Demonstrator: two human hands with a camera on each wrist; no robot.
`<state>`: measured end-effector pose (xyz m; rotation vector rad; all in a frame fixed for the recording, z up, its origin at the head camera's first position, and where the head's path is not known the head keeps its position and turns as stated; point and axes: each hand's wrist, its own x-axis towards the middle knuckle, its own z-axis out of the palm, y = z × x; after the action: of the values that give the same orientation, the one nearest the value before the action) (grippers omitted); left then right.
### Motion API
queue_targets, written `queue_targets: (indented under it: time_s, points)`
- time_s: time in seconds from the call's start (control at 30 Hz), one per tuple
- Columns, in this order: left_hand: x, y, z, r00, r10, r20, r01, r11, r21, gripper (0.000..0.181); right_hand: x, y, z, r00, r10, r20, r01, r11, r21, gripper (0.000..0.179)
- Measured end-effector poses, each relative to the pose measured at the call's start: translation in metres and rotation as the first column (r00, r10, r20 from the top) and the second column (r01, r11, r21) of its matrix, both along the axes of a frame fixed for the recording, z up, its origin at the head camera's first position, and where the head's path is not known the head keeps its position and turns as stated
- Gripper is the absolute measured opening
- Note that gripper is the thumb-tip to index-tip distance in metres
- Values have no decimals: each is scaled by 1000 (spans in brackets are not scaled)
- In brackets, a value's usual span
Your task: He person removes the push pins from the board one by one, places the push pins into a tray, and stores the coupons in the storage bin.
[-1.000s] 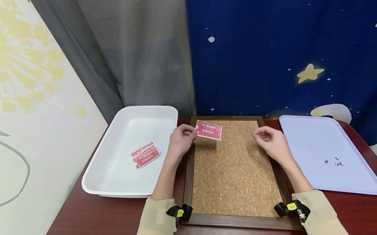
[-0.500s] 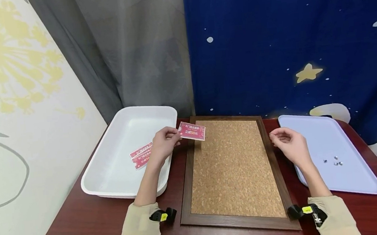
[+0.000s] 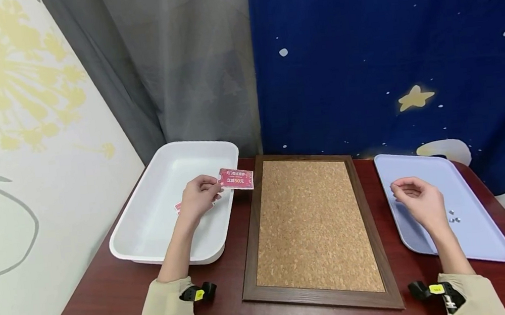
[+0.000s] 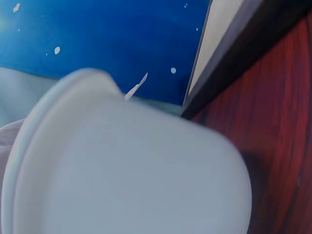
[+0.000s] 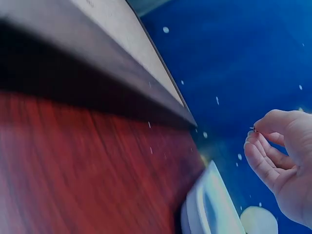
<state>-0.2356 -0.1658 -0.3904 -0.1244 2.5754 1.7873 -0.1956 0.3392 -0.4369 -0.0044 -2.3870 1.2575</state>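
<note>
My left hand [image 3: 199,198] pinches a red paper coupon [image 3: 236,178] by its left end, over the right side of the white basin [image 3: 150,238]. Beneath that hand, more red coupons [image 3: 178,206] lie in the basin, mostly covered. My right hand [image 3: 422,202] is above the left side of the pale lilac tray [image 3: 471,243]. In the right wrist view, a small metal thumbtack [image 5: 253,128] is pinched between thumb and fingertips with its point sticking out. Silver thumbtacks [image 3: 453,218] lie on the tray beside my right hand. The left wrist view mostly shows the basin's wall [image 4: 146,165].
A cork board [image 3: 313,222] in a dark wooden frame lies on the reddish-brown table [image 3: 231,311] between basin and tray. Grey and dark blue curtains [image 3: 340,68] hang right behind, and a patterned wall [image 3: 30,174] stands at the left.
My left hand has carried the coupon left, from over the cork board to the basin. My right hand has moved right, from the board to over the tray.
</note>
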Motion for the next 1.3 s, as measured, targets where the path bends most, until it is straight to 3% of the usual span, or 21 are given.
queue_targets:
  time_s: [0.3, 0.6, 0.83, 1.3]
  points:
    - [5, -24, -3, 999, 10, 38, -7, 997, -78, 23, 16, 34, -5, 997, -62, 55, 60, 998, 35, 24]
    - [10, -43, -5, 995, 64, 82, -51, 986, -158, 25, 24, 63, -10, 990, -103, 99, 96, 993, 75, 27]
    - [15, -55, -6, 992, 82, 96, -62, 980, -191, 27, 26, 78, -15, 968, -206, 145, 172, 961, 218, 27]
    - [21, -73, -11, 986, 98, 131, -72, 978, -194, 27, 29, 92, -22, 939, -269, 214, 190, 925, 329, 28]
